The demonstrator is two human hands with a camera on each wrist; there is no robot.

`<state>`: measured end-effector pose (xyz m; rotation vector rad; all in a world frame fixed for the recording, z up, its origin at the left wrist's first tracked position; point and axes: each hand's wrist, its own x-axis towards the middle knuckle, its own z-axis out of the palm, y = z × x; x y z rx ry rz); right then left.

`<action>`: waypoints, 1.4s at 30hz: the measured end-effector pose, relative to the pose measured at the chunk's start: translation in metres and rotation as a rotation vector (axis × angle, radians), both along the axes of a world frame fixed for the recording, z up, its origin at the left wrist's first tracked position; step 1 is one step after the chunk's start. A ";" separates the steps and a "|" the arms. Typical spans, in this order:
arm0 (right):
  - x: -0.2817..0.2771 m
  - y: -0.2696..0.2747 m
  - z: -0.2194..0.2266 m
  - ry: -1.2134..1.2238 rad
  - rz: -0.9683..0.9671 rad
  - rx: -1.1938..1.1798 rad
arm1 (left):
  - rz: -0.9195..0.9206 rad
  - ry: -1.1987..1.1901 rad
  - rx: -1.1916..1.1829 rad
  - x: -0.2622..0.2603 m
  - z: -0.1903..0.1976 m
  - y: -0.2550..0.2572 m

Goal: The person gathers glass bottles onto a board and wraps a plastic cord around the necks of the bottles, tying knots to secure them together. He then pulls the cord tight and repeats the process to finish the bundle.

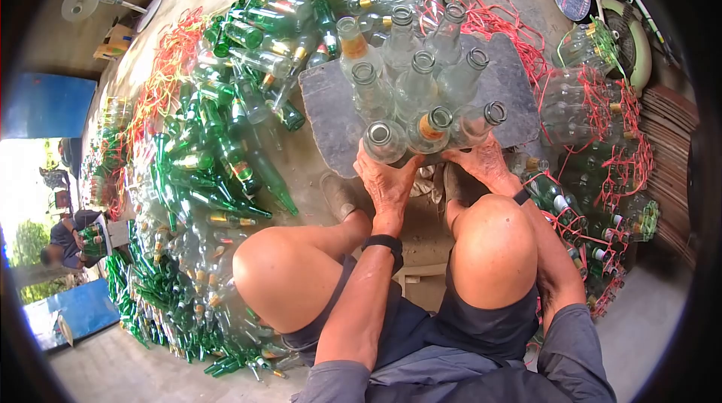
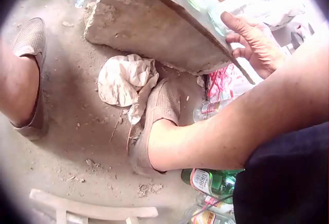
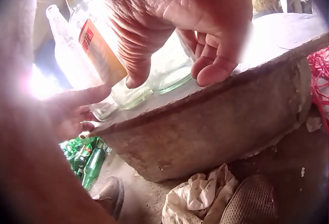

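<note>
Both forearms are reaching forward between the bent bare knees, toward the centre of the frame. The left hand [image 1: 387, 181] is spreading its fingers upward — a dark band is circling its wrist. The right hand [image 1: 483, 162] is lying just right of it, fingers loosely curled.
</note>
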<state>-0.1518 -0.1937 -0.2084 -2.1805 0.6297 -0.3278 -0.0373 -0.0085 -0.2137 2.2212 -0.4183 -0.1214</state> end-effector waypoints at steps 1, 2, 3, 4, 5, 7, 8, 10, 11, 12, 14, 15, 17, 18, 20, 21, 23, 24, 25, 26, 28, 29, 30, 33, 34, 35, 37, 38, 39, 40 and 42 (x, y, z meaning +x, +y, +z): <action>0.000 0.000 -0.001 -0.003 -0.001 0.013 | 0.000 0.001 0.001 0.000 0.000 0.000; 0.000 0.000 -0.002 -0.006 -0.002 0.026 | -0.004 -0.016 -0.006 0.000 0.000 0.000; 0.000 0.000 -0.001 -0.005 -0.002 0.027 | -0.009 -0.033 -0.013 0.000 -0.001 0.000; 0.000 0.000 0.001 -0.004 -0.005 0.036 | -0.009 -0.032 -0.013 0.000 -0.002 0.000; 0.000 0.001 0.002 -0.004 -0.008 0.045 | -0.008 -0.044 -0.016 0.001 -0.003 0.000; 0.000 0.000 0.000 -0.008 -0.013 0.056 | -0.008 -0.056 -0.018 0.001 -0.004 0.000; 0.000 0.000 -0.001 -0.013 -0.018 0.066 | -0.010 -0.058 -0.024 0.001 -0.004 0.000; 0.001 0.000 0.000 0.003 -0.014 0.037 | -0.013 -0.059 -0.029 0.001 -0.004 -0.001; 0.001 0.000 0.000 0.018 -0.010 0.007 | -0.006 -0.050 -0.036 0.001 -0.003 -0.001; 0.001 -0.001 -0.001 0.019 -0.011 0.008 | 0.001 -0.041 -0.042 0.001 -0.003 -0.002; 0.001 -0.002 -0.004 -0.035 0.003 -0.054 | -0.001 -0.051 -0.042 0.001 -0.004 -0.002; 0.001 -0.004 -0.009 -0.035 0.003 -0.053 | -0.001 -0.062 -0.043 0.001 -0.004 -0.002; 0.000 -0.008 -0.019 -0.020 0.059 -0.166 | 0.000 -0.058 -0.040 0.001 -0.003 -0.002; 0.001 -0.007 -0.014 -0.020 0.059 -0.165 | 0.001 -0.053 -0.037 0.001 -0.003 -0.002; 0.002 -0.004 -0.002 0.027 0.006 0.036 | 0.000 -0.054 -0.037 0.001 -0.002 -0.002; 0.002 -0.003 -0.003 0.027 0.006 0.036 | 0.000 -0.056 -0.038 0.001 -0.002 -0.002; 0.002 -0.002 -0.004 0.008 -0.021 -0.031 | 0.002 -0.055 -0.031 0.001 -0.003 -0.003; 0.002 -0.002 -0.004 0.009 -0.021 -0.030 | 0.004 -0.054 -0.023 0.001 -0.003 -0.003; 0.002 -0.001 -0.003 0.004 -0.026 -0.032 | 0.003 -0.054 -0.021 0.000 -0.002 -0.003; 0.002 -0.002 -0.002 0.000 -0.032 -0.035 | 0.004 -0.058 -0.020 0.000 -0.002 -0.003; 0.002 -0.005 -0.009 0.003 -0.026 -0.038 | 0.004 -0.062 -0.019 0.000 -0.001 -0.004; 0.001 -0.006 -0.012 0.006 -0.020 -0.040 | 0.009 -0.053 -0.021 0.000 -0.001 -0.004; 0.001 -0.006 -0.014 0.008 -0.022 -0.038 | 0.013 -0.043 -0.023 0.000 -0.001 -0.004; 0.001 -0.005 -0.014 0.041 -0.051 -0.100 | 0.004 -0.075 -0.029 0.000 -0.003 -0.005; 0.001 -0.004 -0.011 0.054 -0.039 -0.117 | 0.000 -0.072 -0.030 0.000 -0.004 -0.005; 0.002 -0.003 -0.008 0.065 -0.028 -0.135 | 0.005 -0.124 -0.045 0.000 -0.004 -0.005; 0.004 -0.001 -0.009 0.105 -0.067 -0.069 | -0.009 -0.172 -0.065 0.000 -0.003 -0.004; 0.002 -0.001 -0.009 0.142 -0.110 -0.007 | 0.009 -0.172 -0.034 -0.001 -0.002 -0.003; 0.002 0.000 -0.007 0.150 -0.144 -0.019 | 0.021 -0.169 -0.007 -0.002 0.000 -0.004; 0.002 0.002 -0.004 0.157 -0.120 -0.056 | 0.048 -0.185 -0.028 -0.002 -0.003 -0.005; 0.001 0.000 0.001 0.171 -0.132 -0.108 | 0.013 -0.132 -0.006 -0.002 -0.006 -0.003</action>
